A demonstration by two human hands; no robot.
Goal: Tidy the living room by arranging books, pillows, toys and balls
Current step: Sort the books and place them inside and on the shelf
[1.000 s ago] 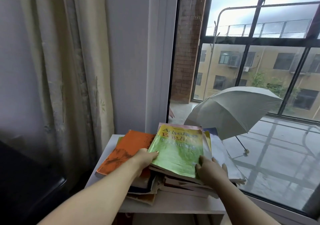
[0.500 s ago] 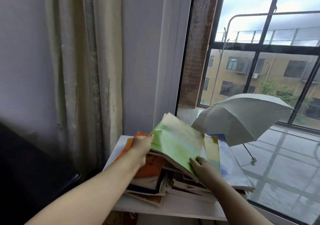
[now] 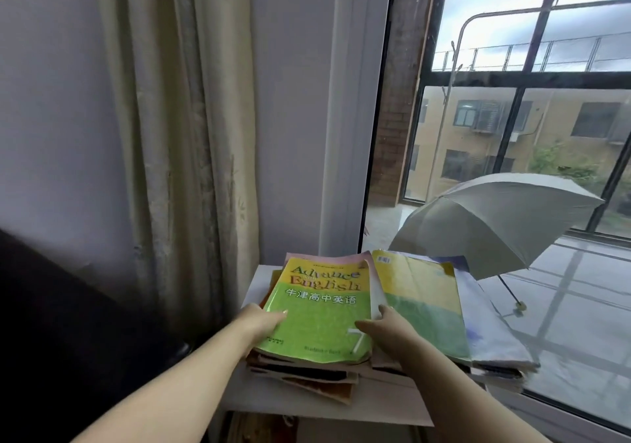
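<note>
The green textbook, tilted up half a second ago, now lies flat atop the left pile at lower centre, left hand and right hand gripping its side edges, so stacking looks nearly settled.

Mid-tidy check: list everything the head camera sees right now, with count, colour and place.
green-and-yellow paperback English textbook: one, green and yellow, top of left pile
yellow-and-green paperback book: one, yellow and green, top of right pile
worn books: several, mixed colours, stacked beneath both
white table: one, white, under the piles
beige fabric curtain: one, beige, left of table
pale grey open umbrella: one, grey, outdoors, upper right
left hand: one, gripping textbook's left edge
right hand: one, holding textbook's right edge
</note>
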